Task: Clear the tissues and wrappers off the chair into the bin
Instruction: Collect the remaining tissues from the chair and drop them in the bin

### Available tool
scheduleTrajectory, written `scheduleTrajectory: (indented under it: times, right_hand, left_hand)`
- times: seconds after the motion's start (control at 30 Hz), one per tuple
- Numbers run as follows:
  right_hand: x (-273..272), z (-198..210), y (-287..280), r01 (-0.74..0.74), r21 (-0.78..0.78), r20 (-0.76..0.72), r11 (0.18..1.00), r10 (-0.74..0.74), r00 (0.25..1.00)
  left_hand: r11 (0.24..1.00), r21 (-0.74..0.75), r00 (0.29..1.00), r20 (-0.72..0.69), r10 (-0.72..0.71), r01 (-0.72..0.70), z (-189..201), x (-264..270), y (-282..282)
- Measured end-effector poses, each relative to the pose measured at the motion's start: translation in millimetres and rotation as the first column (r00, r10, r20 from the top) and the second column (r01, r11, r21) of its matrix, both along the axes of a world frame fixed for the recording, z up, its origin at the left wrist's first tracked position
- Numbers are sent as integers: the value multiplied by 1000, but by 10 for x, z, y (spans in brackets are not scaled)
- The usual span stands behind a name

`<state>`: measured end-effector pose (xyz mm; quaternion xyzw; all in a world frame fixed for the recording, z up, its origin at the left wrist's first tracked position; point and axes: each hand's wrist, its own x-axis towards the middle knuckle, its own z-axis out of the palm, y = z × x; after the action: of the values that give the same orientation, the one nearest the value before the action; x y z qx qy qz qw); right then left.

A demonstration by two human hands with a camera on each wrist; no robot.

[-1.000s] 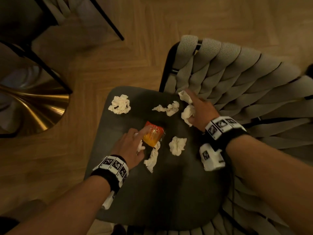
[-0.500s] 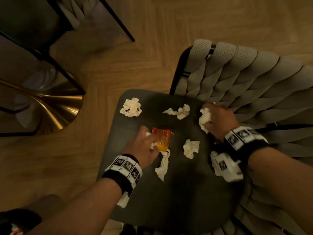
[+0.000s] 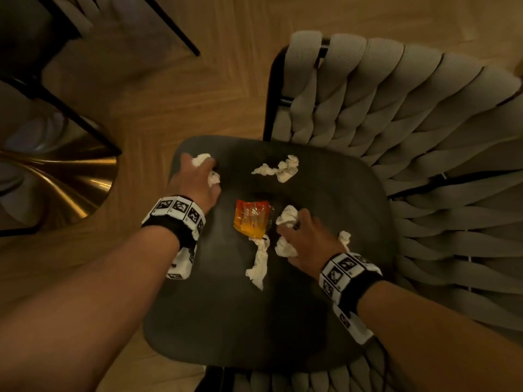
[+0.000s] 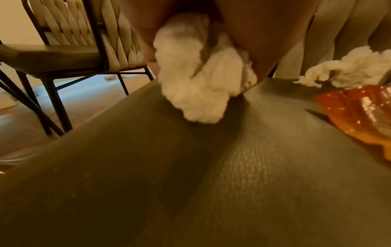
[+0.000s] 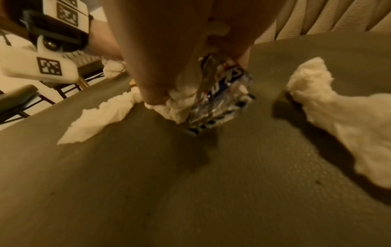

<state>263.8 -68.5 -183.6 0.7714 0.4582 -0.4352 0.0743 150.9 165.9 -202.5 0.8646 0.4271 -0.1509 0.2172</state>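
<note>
The dark chair seat is littered with white tissues. At its far left corner my left hand grips crumpled tissues. An orange wrapper lies in the middle, apart from both hands. Just right of it, my right hand grips tissues together with a silver-blue wrapper. A twisted tissue lies loose near the backrest. A long tissue trails from under the orange wrapper. Another small tissue sits right of my right hand.
The woven backrest curves round the seat's far and right sides. A brass table base and black chair legs stand on the wooden floor to the left. A second chair stands beyond the seat's left edge.
My left hand left the orange wrapper and moved to the far-left tissue, closing round it. My right hand came from the backrest side to the tissue beside the wrapper and gripped it.
</note>
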Motion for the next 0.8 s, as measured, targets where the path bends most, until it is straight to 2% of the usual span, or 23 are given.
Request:
scheduleTrajectory:
  times: [0.07, 0.13, 0.23, 0.3, 0.33, 0.47, 0.53, 0.63, 0.8]
  right_hand:
    - [-7, 70, -44, 54, 81, -7, 995, -54, 999]
    - [-18, 209, -149, 176, 193, -38, 965, -172, 984]
    - [25, 371, -391, 408, 307, -45, 860, -415, 909]
    - [86, 341, -592, 505, 356, -1, 786, -540, 841]
    - [112, 281, -692, 535, 339, 30, 774, -577, 816]
    - [80, -31, -875, 510, 74, 197, 857, -514, 835]
    - [70, -148, -837, 488, 107, 173, 866, -500, 849]
    - [84, -292, -827, 465, 224, 69, 856, -490, 869]
    - [111, -68, -815, 467, 272, -4, 841, -484, 875]
  left_hand:
    - [999, -26, 999, 26, -35, 36, 121, 5, -71]
    - [991, -81, 992, 74, -105, 111, 273, -25, -218]
    - [950, -211, 970, 117, -211, 232, 432, -40, -545]
    - [921, -283, 963, 61, -263, 269, 416, 10, -730]
    - [914, -312, 964, 24, -267, 261, 385, 46, -798]
    - [903, -356, 941, -142, -307, 241, 231, 111, -952]
    - [906, -339, 930, -171, -325, 254, 145, 99, -976]
    - [912, -332, 955, -86, -284, 241, 50, 66, -1013]
    - [914, -345, 974, 11, -225, 215, 110, -52, -1058]
